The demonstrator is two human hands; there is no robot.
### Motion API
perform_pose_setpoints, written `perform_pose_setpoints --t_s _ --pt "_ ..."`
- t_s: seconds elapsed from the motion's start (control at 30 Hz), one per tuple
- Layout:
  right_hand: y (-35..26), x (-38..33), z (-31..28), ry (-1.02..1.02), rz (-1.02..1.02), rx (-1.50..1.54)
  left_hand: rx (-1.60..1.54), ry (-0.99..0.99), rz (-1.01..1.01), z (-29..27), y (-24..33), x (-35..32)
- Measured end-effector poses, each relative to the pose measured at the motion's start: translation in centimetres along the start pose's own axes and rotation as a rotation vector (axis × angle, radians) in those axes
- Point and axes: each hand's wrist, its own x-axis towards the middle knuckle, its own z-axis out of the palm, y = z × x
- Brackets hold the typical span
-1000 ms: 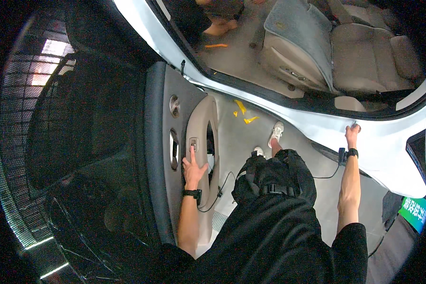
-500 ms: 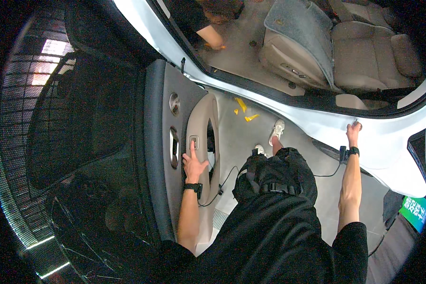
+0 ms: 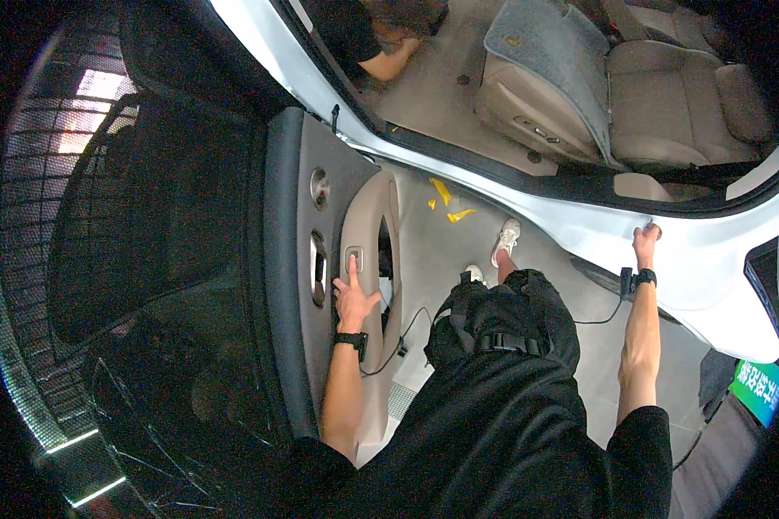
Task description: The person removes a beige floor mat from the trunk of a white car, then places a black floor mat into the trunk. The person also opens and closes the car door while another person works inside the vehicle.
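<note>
My left hand (image 3: 353, 303) rests on the car door's inner panel (image 3: 290, 164), its index finger stretched onto the switch (image 3: 354, 258) set in the beige armrest (image 3: 365, 212). Thumb and other fingers are spread, so the hand is open. Beside it on the panel is a metallic door handle (image 3: 318, 270). At the right, my right hand (image 3: 646, 245) is closed against the white car body (image 3: 692, 251), just below the door opening. A small bit of something shows at its fingertips, too small to make out. Dark bands circle both wrists, with cables attached.
Another person's arm (image 3: 389, 65) reaches into the footwell in front of the beige seat (image 3: 658, 95), which has a grey cover. Yellow scraps (image 3: 460, 215) lie on the floor near my shoes (image 3: 507, 238). A black cable (image 3: 422, 322) hangs beside the armrest.
The other person's hand in the footwell has moved up and a little to the right. My hands stay where they were.
</note>
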Motion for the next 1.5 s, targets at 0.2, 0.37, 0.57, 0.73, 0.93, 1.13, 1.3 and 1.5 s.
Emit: perform_pose_setpoints --t_s 0.2,0.37,0.57,0.73,0.93,1.13,1.3,1.5 --pt "-0.1 0.0 0.1 0.053 -0.072 -0.006 -0.047 0.188 0.121 0.7 -0.5 -0.3" --pt "0.5 0.5 0.4 0.021 -0.04 -0.061 -0.157 0.337 0.037 1.5 -0.1 -0.2" --pt "1.2 0.7 0.5 0.131 -0.313 -0.221 -0.371 0.421 0.006 1.8 -0.5 1.9" --pt "2.0 1.3 0.8 -0.009 -0.148 -0.142 -0.402 0.383 0.193 1.4 -1.5 3.5" --pt "1.7 1.3 0.2 -0.084 -0.087 -0.019 -0.369 0.381 0.134 1.4 -1.0 3.1" --pt "-3.9 -1.7 -1.4 0.1 -0.203 -0.273 -0.362 0.509 0.057 1.7 -0.1 1.9" --pt "-8.5 -3.3 -3.4 -0.089 -0.022 -0.013 -0.17 0.642 -0.081 2.3 1.8 0.7" --pt "-10.4 -4.0 -4.8 -0.106 -0.057 -0.091 -0.087 0.595 -0.132 2.2 2.7 0.5"
